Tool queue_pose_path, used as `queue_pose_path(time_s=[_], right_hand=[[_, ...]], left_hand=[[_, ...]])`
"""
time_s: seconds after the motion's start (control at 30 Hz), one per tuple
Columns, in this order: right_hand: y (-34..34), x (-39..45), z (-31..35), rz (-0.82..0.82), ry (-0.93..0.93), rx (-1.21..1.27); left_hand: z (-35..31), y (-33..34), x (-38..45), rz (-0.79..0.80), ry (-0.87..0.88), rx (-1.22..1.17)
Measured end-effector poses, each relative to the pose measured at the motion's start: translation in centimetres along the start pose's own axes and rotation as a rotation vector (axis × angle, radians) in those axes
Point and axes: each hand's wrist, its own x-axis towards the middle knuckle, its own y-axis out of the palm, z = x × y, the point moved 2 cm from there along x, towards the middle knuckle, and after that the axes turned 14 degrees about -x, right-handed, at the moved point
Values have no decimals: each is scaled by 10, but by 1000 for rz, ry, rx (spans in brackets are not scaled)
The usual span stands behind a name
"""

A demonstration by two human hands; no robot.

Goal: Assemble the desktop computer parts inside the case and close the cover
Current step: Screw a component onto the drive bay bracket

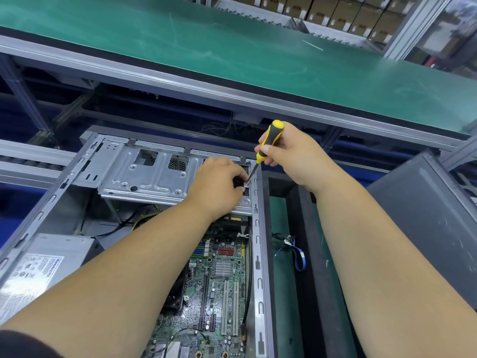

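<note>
Already the board (222,275) and power supply (44,262) sit in the case (256,254) below both hands. The right hand (291,156) grips a screwdriver (268,140), tip by the left hand (219,184), which seems to pinch something dark on the bracket (144,177). The cover (423,218), beside the right forearm, is still off.

Both arms extended; left hand (219,183) pinching downward, right hand (289,153) curled, gripping.
</note>
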Motion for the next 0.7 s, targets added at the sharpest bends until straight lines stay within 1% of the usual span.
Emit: queue_pose_path(time_s=[0.2,0.23,0.33,0.47,0.53,0.57,0.7], right_hand=[[13,3,-1,-294,41,-219],[16,3,-1,-299,46,-184],[23,1,1,-218,44,146],[25,1,3,-100,31,257],[24,0,1,-63,30,257],[23,-1,0,-71,35,224],[24,-2,0,-174,64,38]], left_hand=[[0,1,0,-4,-3,-6],[0,0,0,-4,-2,-7],[-1,-1,1,-1,10,2],[-1,-1,1,3,20,18],[-1,0,1,2,14,17],[-1,0,1,3,11,14],[-1,0,1,11,2,20]])
